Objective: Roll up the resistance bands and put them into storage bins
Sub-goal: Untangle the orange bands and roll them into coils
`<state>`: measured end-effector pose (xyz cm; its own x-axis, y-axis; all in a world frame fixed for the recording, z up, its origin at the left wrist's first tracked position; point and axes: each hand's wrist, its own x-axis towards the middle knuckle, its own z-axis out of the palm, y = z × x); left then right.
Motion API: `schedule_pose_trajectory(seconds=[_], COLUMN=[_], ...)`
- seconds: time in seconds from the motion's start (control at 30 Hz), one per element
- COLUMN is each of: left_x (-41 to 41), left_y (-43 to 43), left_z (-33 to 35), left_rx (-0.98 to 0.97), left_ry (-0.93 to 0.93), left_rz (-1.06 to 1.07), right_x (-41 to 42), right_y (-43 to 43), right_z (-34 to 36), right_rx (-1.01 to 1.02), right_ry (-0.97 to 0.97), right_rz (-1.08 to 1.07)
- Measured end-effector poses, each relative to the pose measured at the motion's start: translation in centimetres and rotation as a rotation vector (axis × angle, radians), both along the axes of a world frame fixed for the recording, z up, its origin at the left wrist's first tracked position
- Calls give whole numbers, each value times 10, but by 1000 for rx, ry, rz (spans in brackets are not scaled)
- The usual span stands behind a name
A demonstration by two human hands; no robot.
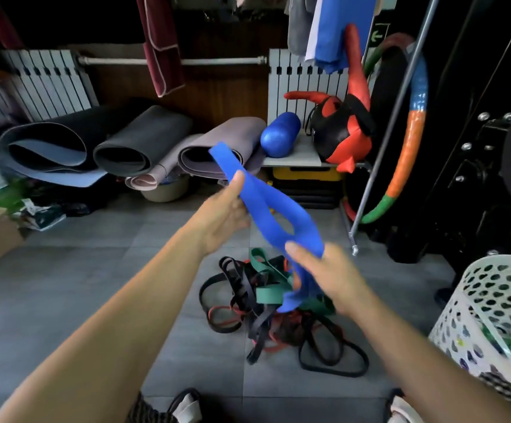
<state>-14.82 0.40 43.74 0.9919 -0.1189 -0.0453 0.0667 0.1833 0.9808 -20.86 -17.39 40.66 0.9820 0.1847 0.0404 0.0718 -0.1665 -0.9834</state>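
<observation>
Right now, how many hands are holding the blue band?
2. The left hand grips the blue band high up; the right hand pinches it lower down, above the pile of bands. No other hand shows.

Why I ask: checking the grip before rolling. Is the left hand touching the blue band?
Touching. The head view shows the left hand with its thumb pressed onto the blue band, no gap between them.
</observation>
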Motion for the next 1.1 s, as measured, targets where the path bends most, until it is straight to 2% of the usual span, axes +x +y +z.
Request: schedule_pose_trajectory(seconds=[0.07,0.13,0.2,0.27,0.33,0.4,0.47,0.53,0.57,0.6,0.63,0.7,0.77,0.8,0.83,0.93,0.97,1.0,1.1], left_x=[-14,-30,-42,-45,-39,-34,-40,-46,-46,-44,-40,-33,-29,-27,-27,-23,-23,-21,-21], left_y=[-2,-17,-42,-68,-76,-74,-72,-74,-74,-74,-74,-72,-72,-73,-75,-74,-73,-72,-72], left_z=[-35,-67,-82,-78,-68,-63,-63,-60,-57,-51,-44,-31,-19,-12,-3,26,38,50,83], left_rx=[44,68,220,399,345,237,231,127,69,18,-17,-46,-24,-26,-34,-142,-187,-226,-274], left_ry=[14,-77,-178,-229,-211,-107,-18,59,81,108,134,178,163,141,115,69,63,62,57], left_rz=[-158,-265,-363,-257,50,171,169,180,182,180,172,174,185,196,210,230,216,196,156], right_x=[9,17,24,30,39,51,69,78,78,74,65,49,34,29,23,8,8,10,25], right_y=[1,8,17,26,27,18,0,-18,-24,-29,-33,-42,-54,-61,-66,-74,-74,-72,-56], right_z=[39,76,104,128,142,143,125,84,55,26,0,-36,-61,-76,-94,-168,-185,-193,-190], right_rx=[93,257,409,514,646,755,610,282,197,200,267,560,811,746,518,-507,-695,-745,-708], right_ry=[-81,-106,-88,-78,-27,35,44,121,203,290,354,346,293,285,302,363,306,216,32], right_rz=[-31,-27,-9,25,41,1,-78,-66,-23,7,33,3,-195,-278,-284,-57,-46,-54,-15])
